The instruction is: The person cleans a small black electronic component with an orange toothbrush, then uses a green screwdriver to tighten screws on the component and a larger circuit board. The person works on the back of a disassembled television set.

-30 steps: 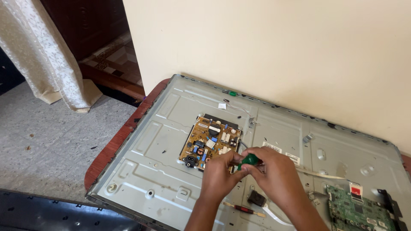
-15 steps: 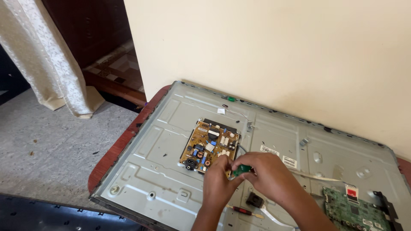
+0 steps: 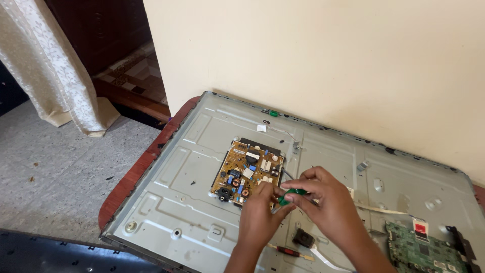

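While the grey metal back panel (image 3: 202, 167) lies flat across the lower half of the frame, both hands meet at centre. The right hand (image 3: 328, 207) pinches a green-handled screwdriver (image 3: 290, 194), the left hand (image 3: 260, 217) touching its lower end, right beside the yellow circuit board (image 3: 247, 169). A green board (image 3: 422, 250) sits lower right.

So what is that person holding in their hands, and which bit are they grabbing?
A screwdriver, by its green handle. The right hand wraps the handle; the left hand fingers pinch below it, beside the yellow circuit board.
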